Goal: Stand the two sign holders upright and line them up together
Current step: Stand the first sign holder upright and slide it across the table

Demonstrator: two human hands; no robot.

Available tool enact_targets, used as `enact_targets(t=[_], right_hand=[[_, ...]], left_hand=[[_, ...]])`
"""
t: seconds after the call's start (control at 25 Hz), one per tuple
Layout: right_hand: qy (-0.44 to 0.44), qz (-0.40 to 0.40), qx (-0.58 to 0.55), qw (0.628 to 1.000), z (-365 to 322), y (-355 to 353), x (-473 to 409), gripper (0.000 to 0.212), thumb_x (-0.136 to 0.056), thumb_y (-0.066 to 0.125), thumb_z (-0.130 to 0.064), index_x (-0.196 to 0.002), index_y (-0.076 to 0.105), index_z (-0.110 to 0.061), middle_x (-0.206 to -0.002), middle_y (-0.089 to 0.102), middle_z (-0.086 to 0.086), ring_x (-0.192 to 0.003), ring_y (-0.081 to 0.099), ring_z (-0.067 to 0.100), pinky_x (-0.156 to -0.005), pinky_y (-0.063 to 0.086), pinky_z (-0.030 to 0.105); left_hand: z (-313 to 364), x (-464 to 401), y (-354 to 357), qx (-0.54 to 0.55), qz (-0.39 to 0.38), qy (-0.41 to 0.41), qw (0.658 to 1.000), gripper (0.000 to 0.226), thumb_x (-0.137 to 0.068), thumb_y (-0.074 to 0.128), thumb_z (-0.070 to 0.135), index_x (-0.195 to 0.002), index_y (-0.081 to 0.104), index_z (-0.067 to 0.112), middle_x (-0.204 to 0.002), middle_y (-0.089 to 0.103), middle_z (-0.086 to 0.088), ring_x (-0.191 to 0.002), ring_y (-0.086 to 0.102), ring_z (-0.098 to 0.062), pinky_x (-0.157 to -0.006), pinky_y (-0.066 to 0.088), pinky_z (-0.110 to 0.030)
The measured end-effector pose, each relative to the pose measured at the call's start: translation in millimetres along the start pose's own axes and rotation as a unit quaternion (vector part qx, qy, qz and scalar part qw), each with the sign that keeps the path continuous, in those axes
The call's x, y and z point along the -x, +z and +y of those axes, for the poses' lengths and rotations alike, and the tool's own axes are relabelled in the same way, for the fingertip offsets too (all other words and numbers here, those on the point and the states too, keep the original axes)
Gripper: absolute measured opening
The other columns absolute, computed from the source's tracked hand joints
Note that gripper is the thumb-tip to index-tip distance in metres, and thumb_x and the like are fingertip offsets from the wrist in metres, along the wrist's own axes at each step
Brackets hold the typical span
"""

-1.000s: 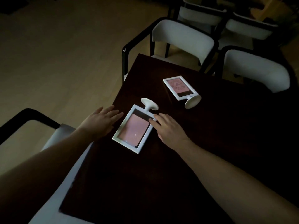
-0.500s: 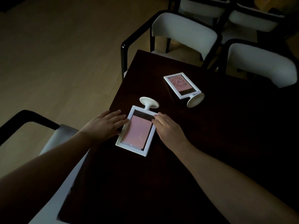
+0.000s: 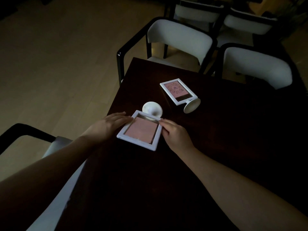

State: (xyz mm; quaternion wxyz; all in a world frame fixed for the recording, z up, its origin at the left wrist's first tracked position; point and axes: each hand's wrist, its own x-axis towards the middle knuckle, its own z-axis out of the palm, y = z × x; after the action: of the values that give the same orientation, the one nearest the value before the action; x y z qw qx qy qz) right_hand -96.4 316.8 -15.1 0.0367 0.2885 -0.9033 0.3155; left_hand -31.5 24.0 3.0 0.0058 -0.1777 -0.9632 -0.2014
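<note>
Both hands now flank near holder.

Surface: dark wooden table, dim light.
Near item: white sign holder, pink insert face up, frame lifted slightly, round foot toward far edge.
Far item: second sign holder, lying flat, foot pointing right, well apart from the first.
</note>
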Motion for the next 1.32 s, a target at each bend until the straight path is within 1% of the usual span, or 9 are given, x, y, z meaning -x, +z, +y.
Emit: enact_targets(t=[0.12,0.24,0.32,0.44,0.52,0.76,1.04,1.2,1.32], right_hand=[[0.033,0.029,-0.037,0.998,-0.2,-9.5,-2.3,0.034,-0.089,0.063,0.001,-0.122,0.068,-0.006,-0.122,0.071,0.011,-0.111,0.067,0.025,-0.094,0.05,0.027],[0.064,0.049,-0.071,0.994,1.8,-14.7,-4.1,0.028,-0.091,0.066,-0.006,-0.119,0.071,-0.007,-0.113,0.074,0.009,-0.103,0.07,0.022,-0.089,0.057,0.033],[0.084,0.043,-0.083,0.992,0.7,-18.3,-4.3,0.025,-0.093,0.066,-0.013,-0.116,0.072,-0.01,-0.108,0.075,0.006,-0.098,0.071,0.017,-0.084,0.058,0.029],[0.116,0.027,-0.079,0.99,-3.6,-24.8,-4.9,0.014,-0.093,0.067,-0.017,-0.103,0.074,-0.01,-0.092,0.074,0.002,-0.08,0.066,0.01,-0.066,0.044,0.007],[0.134,0.02,-0.069,0.988,-4.7,-27.1,-3.2,0.011,-0.092,0.068,-0.016,-0.096,0.073,-0.008,-0.083,0.072,0.003,-0.071,0.06,0.01,-0.056,0.036,0.008],[0.186,0.007,-0.082,0.979,-4.1,-27.3,2.0,0.011,-0.092,0.065,-0.018,-0.097,0.073,-0.012,-0.087,0.075,0.002,-0.081,0.069,0.017,-0.068,0.051,0.028],[0.218,-0.001,-0.09,0.972,-7.8,-28.0,6.5,0.016,-0.094,0.063,-0.018,-0.107,0.073,-0.016,-0.095,0.075,0.003,-0.089,0.069,0.018,-0.074,0.053,0.03],[0.217,-0.01,-0.087,0.972,-8.5,-26.0,7.7,0.017,-0.094,0.063,-0.018,-0.108,0.071,-0.015,-0.102,0.072,0.004,-0.093,0.067,0.02,-0.077,0.053,0.033],[0.21,-0.011,-0.089,0.974,-7.8,-25.0,12.4,0.019,-0.094,0.063,-0.02,-0.112,0.069,-0.016,-0.111,0.068,0.003,-0.098,0.067,0.019,-0.081,0.056,0.036]], left_hand=[[5.2,-7.4,-3.2,0.023,0.013,-0.004,1.0,0.059,-0.087,0.068,0.018,-0.143,0.049,0.021,-0.138,0.057,-0.015,-0.13,0.05,-0.031,-0.1,0.046,-0.043],[16.7,-16.2,-9.1,0.029,0.055,0.008,0.998,0.048,-0.091,0.056,0.04,-0.134,0.058,0.018,-0.121,0.066,-0.011,-0.109,0.062,-0.03,-0.086,0.049,-0.036],[24.4,-21.7,-12.3,0.03,0.075,0.014,0.997,0.051,-0.097,0.043,0.052,-0.125,0.064,0.015,-0.112,0.07,-0.009,-0.099,0.064,-0.029,-0.079,0.053,-0.039],[31.0,-31.3,-13.8,0.012,0.087,0.01,0.996,0.057,-0.1,0.03,0.054,-0.114,0.067,0.013,-0.101,0.07,-0.011,-0.092,0.064,-0.032,-0.072,0.054,-0.044],[33.9,-36.6,-12.4,0.014,0.087,-0.004,0.996,0.052,-0.1,0.033,0.05,-0.113,0.066,0.012,-0.099,0.07,-0.012,-0.091,0.062,-0.032,-0.072,0.052,-0.043],[40.4,-46.5,-6.0,0.043,0.072,-0.042,0.996,0.046,-0.099,0.033,0.05,-0.109,0.061,0.016,-0.095,0.068,-0.007,-0.086,0.057,-0.025,-0.069,0.049,-0.044],[45.6,-53.9,-2.7,0.083,0.064,-0.085,0.991,0.037,-0.1,0.037,0.045,-0.107,0.062,0.018,-0.089,0.06,0.003,-0.081,0.054,-0.017,-0.068,0.044,-0.037],[45.5,-54.0,-2.2,0.101,0.062,-0.091,0.989,0.028,-0.1,0.044,0.038,-0.106,0.062,0.018,-0.091,0.064,0.0,-0.08,0.059,-0.018,-0.066,0.048,-0.04],[52.5,-48.5,-0.3,0.117,0.072,-0.127,0.982,0.025,-0.098,0.051,0.037,-0.113,0.061,0.02,-0.095,0.062,0.008,-0.082,0.059,-0.014,-0.063,0.04,-0.031]])
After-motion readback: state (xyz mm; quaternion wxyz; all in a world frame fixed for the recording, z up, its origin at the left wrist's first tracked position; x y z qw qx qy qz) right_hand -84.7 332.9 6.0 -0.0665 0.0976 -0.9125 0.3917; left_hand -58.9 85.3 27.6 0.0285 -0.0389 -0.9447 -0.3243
